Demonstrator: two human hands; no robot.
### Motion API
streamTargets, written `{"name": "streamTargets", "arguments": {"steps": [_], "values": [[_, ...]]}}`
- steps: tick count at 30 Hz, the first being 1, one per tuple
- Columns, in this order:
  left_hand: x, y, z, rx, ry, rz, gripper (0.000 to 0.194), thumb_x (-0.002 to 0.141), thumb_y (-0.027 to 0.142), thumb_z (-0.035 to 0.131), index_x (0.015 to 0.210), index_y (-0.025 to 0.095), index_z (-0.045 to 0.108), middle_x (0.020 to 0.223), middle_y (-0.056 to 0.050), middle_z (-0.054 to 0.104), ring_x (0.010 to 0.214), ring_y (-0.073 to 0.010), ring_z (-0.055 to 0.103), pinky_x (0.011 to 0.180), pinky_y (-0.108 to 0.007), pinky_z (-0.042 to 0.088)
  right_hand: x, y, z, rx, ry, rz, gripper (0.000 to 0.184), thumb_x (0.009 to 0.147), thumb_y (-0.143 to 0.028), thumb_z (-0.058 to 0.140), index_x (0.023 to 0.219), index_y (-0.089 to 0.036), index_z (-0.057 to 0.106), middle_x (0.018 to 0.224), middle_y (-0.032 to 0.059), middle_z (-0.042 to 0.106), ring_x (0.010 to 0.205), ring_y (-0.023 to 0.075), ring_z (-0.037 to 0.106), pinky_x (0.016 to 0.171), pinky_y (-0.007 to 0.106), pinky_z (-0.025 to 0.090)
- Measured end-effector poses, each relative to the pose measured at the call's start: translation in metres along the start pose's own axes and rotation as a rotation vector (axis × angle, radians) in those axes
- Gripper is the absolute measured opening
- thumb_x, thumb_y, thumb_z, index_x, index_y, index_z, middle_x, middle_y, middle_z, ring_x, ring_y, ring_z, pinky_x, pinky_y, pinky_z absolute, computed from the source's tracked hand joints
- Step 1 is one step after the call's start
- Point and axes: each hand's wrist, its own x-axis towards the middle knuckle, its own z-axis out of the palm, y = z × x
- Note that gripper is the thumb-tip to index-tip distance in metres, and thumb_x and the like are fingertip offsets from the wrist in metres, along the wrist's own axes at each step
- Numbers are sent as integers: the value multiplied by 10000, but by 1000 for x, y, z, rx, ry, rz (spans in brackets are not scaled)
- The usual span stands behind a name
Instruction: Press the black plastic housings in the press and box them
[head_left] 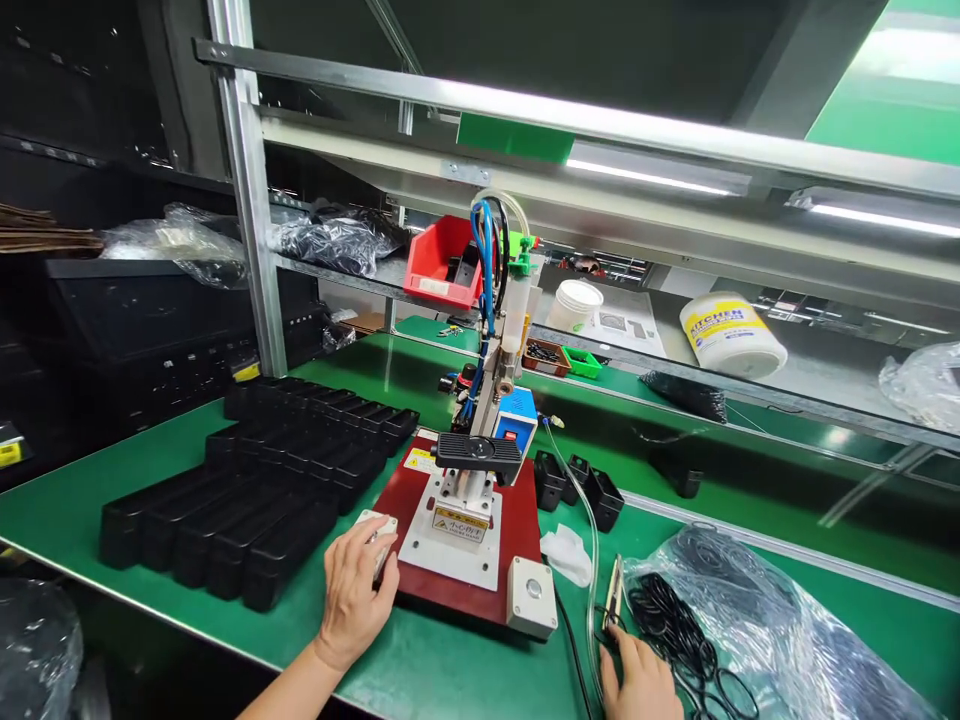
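A small press stands on a dark red base, with a black part held in its fixture. My left hand lies over the pale button box at the base's left corner, fingers stretched out and holding nothing. At the bottom right, my right hand has its index fingertip at the near end of metal tweezers, thumb apart from the finger. Just right of the tweezers is a pile of thin black rubber rings on clear plastic. Another button box sits at the right corner.
Rows of black cases cover the left of the green table. Several black cases and a crumpled white tissue lie right of the press. A clear hose runs down beside it. Above, a shelf carries a red bin and white tubs.
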Motion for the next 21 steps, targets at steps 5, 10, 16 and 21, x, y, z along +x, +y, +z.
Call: {"name": "streamTargets", "arguments": {"steps": [5,10,16,21], "values": [[0,-3,-3,-3,-31,-59,240,788,122,577,1010,215,569,1160,-111,597,1077,-277,572,921,-440,421,4,-17,-14,107,34,-4,412,816,-501,358,841,-218,657,846,107,681,852,326,614,797,488,499],[2,-6,-4,-39,-32,-78,209,787,123,581,975,215,576,1139,-100,605,1064,-267,575,921,-426,428,6,-16,-21,217,147,90,347,787,-540,406,797,-275,630,862,112,692,837,350,626,785,534,496],[2,-7,-1,-48,-16,-58,179,804,118,577,960,206,580,1118,-97,608,1050,-260,572,913,-425,433,22,-57,-54,222,489,-30,274,874,-476,452,860,-290,652,888,107,687,851,326,625,749,493,495],[3,-6,-1,-32,-7,-46,153,820,101,574,945,187,587,1101,-105,609,1042,-260,562,896,-427,435,60,-136,-84,445,654,-519,107,867,-202,592,952,-181,653,869,74,673,828,213,617,763,393,502]]}}
